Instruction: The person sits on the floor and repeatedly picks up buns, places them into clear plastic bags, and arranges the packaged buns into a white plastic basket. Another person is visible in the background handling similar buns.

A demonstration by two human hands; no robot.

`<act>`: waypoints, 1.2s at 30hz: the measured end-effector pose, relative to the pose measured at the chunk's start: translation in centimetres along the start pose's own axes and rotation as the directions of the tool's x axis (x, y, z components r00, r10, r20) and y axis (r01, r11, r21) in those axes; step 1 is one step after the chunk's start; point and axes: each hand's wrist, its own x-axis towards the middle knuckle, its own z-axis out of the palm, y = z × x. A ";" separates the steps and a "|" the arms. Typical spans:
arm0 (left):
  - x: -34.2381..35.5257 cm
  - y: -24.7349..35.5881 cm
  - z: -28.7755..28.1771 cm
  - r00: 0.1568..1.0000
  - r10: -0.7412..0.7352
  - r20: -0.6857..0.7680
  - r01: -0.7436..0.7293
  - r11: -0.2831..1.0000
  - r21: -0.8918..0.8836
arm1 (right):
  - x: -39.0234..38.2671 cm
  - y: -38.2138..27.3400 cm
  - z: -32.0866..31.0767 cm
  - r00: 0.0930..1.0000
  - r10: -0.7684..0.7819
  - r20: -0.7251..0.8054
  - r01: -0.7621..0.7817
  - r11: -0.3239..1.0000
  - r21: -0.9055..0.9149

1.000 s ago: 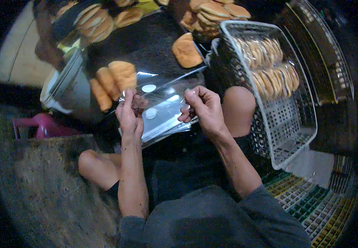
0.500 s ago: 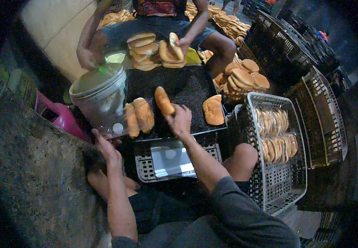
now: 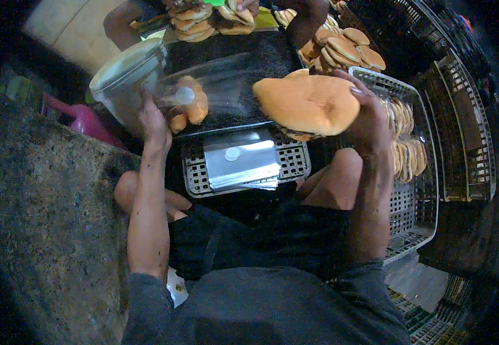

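The right hand [image 3: 370, 112] has now raised a bread [image 3: 310, 104], grip closed at its edge; with left hand [image 3: 155, 125] pinching clear bag [image 3: 218, 81], both are held.

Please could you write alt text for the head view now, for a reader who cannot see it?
A seated person's right hand holds golden bread, and the left hand holds a clear bag over a dark tray. Loose wrappers lie on a pale crate near the knees; another crate at right holds packed buns.
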 end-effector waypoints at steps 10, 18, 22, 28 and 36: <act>-9.4 0.9 7.4 0.958 -0.111 0.263 0.181 0.948 -0.262 | -1.1 6.0 3.3 0.987 -0.095 0.128 0.103 0.993 -0.057; -9.3 -2.0 5.9 0.835 -0.231 0.499 0.528 0.592 -0.609 | -3.3 6.9 9.5 0.537 -0.794 0.285 0.584 0.106 -0.805; -10.0 -3.4 8.0 0.805 -0.342 0.485 0.549 0.739 -0.391 | -6.2 1.9 7.4 0.585 -0.734 0.346 0.475 -0.036 -0.879; -14.2 1.7 19.2 0.823 -0.293 0.486 0.436 0.875 -0.212 | -11.4 -5.3 3.0 0.797 -0.498 0.343 0.063 -0.496 -0.866; -12.9 -1.4 20.5 0.712 -0.365 0.600 0.090 0.895 0.438 | -15.7 -4.2 -7.9 0.882 -0.471 0.004 -0.148 -0.286 -0.947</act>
